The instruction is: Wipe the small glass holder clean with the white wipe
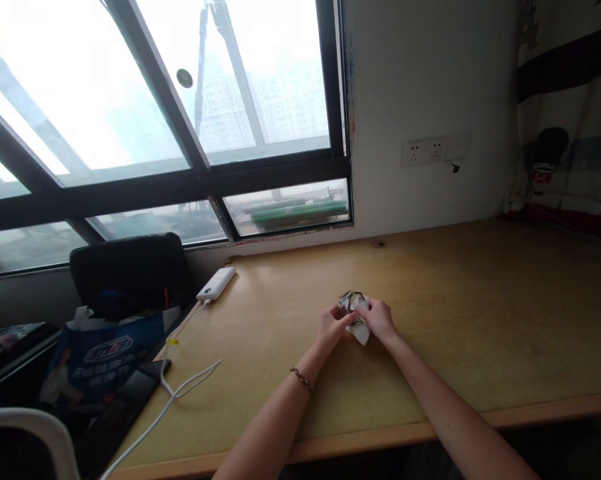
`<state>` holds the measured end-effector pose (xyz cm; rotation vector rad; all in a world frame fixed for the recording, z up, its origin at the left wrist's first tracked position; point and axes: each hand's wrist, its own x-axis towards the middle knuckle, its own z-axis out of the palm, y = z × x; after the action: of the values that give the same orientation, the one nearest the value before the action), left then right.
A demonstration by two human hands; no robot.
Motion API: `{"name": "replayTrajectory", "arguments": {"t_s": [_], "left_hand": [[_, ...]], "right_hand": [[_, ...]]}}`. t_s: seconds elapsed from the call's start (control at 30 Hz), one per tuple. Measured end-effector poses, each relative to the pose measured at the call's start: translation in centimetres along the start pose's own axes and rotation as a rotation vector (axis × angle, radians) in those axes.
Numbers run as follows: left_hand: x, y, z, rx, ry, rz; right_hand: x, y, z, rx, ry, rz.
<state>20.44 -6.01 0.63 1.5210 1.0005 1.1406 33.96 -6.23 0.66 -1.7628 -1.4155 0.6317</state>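
A small rounded, shiny silver-and-brown object (pixel 348 303) is held between my two hands, over the middle of the wooden table (pixel 450 320). My left hand (pixel 334 325) grips its left side, with the thumb across the front. In my right hand (pixel 380 319) is a thin white sheet, like a tissue or wipe (pixel 361 332), pressed against the object's right side. One corner of the sheet hangs down toward me. My fingers hide part of the object, so its exact kind does not show.
At the table's left edge lies a white power bank (pixel 217 284) with a white cable (pixel 173 393) trailing toward me. A black chair (pixel 130 273) and a blue bag (pixel 105 353) stand left. Behind are a window, wall sockets (pixel 425 152) and a curtain (pixel 570 127).
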Motion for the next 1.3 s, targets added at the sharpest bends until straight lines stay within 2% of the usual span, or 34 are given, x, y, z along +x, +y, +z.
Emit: {"name": "replayTrajectory", "arguments": {"t_s": [0.13,0.23,0.3,0.43,0.57,0.67,0.77,1.0,1.07,1.17,1.3], "left_hand": [[0.0,0.4,-0.1,-0.062,-0.027,-0.121],[0.0,0.5,-0.3,-0.087,-0.035,-0.162],[-0.1,0.5,-0.2,-0.094,-0.03,-0.155],[-0.3,0.2,0.2,-0.099,-0.044,-0.126],[-0.2,-0.1,0.7,-0.097,-0.039,-0.015],[-0.1,-0.3,0.8,-0.103,-0.017,0.038],[-0.1,-0.2,0.5,-0.081,0.006,0.007],[-0.1,0.0,-0.5,-0.063,0.032,-0.148],[0.0,0.0,-0.5,-0.091,0.026,-0.188],[0.0,0.1,-0.1,-0.187,-0.048,-0.169],[-0.1,0.2,0.7,-0.214,-0.153,-0.049]], "right_hand": [[-0.5,-0.7,-0.8,-0.129,0.14,-0.192],[-1.1,-1.3,-1.2,-0.116,0.186,-0.352],[-1.3,-1.4,-1.3,-0.072,0.202,-0.393],[-0.6,-0.9,-1.1,-0.01,0.195,-0.261],[0.4,0.5,-0.4,0.101,0.036,-0.046],[0.5,0.9,0.0,0.196,-0.032,0.042],[0.2,0.5,-0.2,0.191,-0.009,0.013],[-0.7,-1.2,-1.3,-0.032,0.191,-0.255],[-0.9,-1.3,-1.3,-0.057,0.225,-0.292],[-0.9,-1.2,-1.2,-0.081,0.283,-0.251],[-0.7,-1.0,-1.3,-0.099,0.321,-0.143]]}}
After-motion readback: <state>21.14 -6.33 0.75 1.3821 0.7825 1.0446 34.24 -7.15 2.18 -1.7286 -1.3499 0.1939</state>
